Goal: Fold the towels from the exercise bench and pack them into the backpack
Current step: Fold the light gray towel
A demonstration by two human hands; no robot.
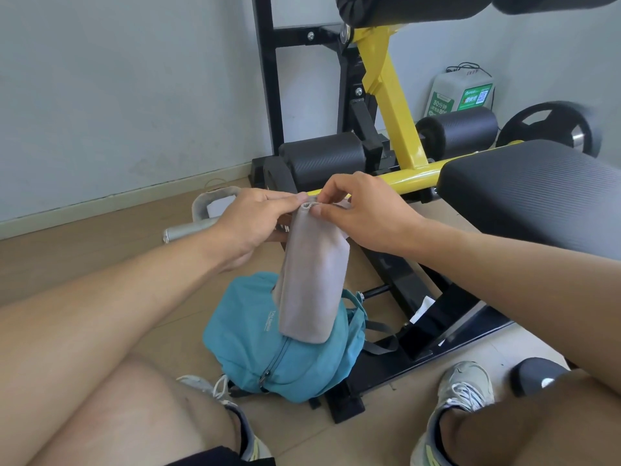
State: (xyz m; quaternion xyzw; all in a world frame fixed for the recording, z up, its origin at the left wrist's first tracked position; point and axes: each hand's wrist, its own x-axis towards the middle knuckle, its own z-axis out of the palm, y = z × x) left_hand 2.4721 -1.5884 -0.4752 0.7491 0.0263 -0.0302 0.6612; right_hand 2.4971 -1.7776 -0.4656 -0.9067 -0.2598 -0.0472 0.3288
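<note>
A grey towel (312, 280) hangs folded into a narrow strip in the middle of the head view. My left hand (250, 223) and my right hand (359, 216) both pinch its top edge, fingertips almost touching. The towel's lower end hangs in front of a teal backpack (268, 344) that sits on the floor between my feet, against the bench's black base. The black padded seat of the exercise bench (537, 193) lies to the right, with no towel visible on it.
The bench's yellow frame (393, 105) and black foam rollers (322, 156) stand behind the hands. A weight plate (551, 126) and a white-green box (460, 95) sit at the back right. A grey-padded handle (208, 206) and metal bar lie on the wooden floor at left.
</note>
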